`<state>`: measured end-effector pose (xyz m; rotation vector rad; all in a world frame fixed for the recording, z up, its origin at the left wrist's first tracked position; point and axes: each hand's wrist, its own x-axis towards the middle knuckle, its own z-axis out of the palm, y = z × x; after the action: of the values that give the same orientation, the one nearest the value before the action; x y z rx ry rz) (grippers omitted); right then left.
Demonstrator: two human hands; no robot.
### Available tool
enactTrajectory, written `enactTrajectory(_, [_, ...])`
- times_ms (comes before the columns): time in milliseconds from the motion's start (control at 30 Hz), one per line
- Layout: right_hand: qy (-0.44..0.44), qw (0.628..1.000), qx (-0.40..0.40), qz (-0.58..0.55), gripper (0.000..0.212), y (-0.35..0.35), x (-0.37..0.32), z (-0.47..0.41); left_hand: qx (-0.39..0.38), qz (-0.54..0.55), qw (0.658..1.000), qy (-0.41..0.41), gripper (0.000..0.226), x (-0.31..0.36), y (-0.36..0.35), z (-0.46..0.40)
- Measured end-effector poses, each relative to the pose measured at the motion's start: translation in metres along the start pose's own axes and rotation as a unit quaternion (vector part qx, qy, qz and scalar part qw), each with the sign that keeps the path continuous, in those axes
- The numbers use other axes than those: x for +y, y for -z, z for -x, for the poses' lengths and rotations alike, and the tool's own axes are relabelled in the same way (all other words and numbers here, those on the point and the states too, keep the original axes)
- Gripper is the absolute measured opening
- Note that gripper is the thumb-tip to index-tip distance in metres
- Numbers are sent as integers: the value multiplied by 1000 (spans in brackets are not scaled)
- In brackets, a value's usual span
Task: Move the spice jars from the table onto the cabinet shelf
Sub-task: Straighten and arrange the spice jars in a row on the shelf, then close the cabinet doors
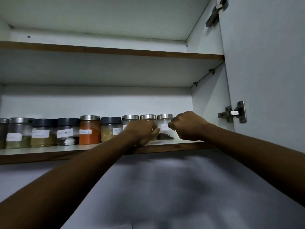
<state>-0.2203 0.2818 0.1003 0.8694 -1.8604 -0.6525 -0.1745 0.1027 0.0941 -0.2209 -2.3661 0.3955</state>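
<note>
Several labelled spice jars stand in a row on the lower cabinet shelf [49,150]. Among them are an orange-powder jar [90,131] and, at the right end, a silver-lidded clove jar [165,128]. My left hand [142,132] is wrapped around the front of the silver-lidded jar [148,117] just left of the clove jar and hides its body. My right hand [188,126] is curled, with its fingertips pinching the clove jar's right side. Both jars rest on the shelf. The table is out of view.
An upper shelf [115,51] sits above the jars. The open cabinet door [267,71] with its hinges [234,113] stands to the right. Bare shelf shows to the right of the clove jar. A grey wall lies below the cabinet.
</note>
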Motion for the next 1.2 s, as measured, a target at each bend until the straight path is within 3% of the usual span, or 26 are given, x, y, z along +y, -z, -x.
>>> enactTrajectory(233, [67, 990, 124, 2, 22, 78, -4, 22, 159, 1, 987, -37, 31, 16, 45, 53])
enactTrajectory(367, [87, 980, 178, 19, 5, 119, -5, 39, 208, 31, 976, -63, 28, 28, 62, 71])
enactTrajectory(433, [74, 979, 189, 32, 18, 141, -7, 50, 235, 53, 968, -67, 28, 38, 66, 77])
enactTrajectory(600, [28, 982, 172, 67, 19, 184, -16, 89, 274, 104, 948, -128, 24, 84, 65, 102])
enactTrajectory(733, [15, 986, 117, 120, 16, 212, -24, 127, 293, 120, 934, -169, 18, 126, 68, 122])
enactTrajectory(867, [37, 981, 48, 186, 14, 260, -26, 190, 294, 218, 908, -202, 24, 193, 90, 137])
enactTrajectory(1033, [-95, 967, -22, 237, 26, 308, -5, 261, 272, 381, 856, -222, 48, 280, 141, 156])
enactTrajectory(1133, [-227, 942, 23, 247, 34, 320, 4, 294, 241, 459, 828, -214, 68, 322, 160, 165])
enactTrajectory(1200, [-329, 919, 59, 208, 44, 322, 6, 313, 185, 488, 829, -204, 87, 348, 165, 166])
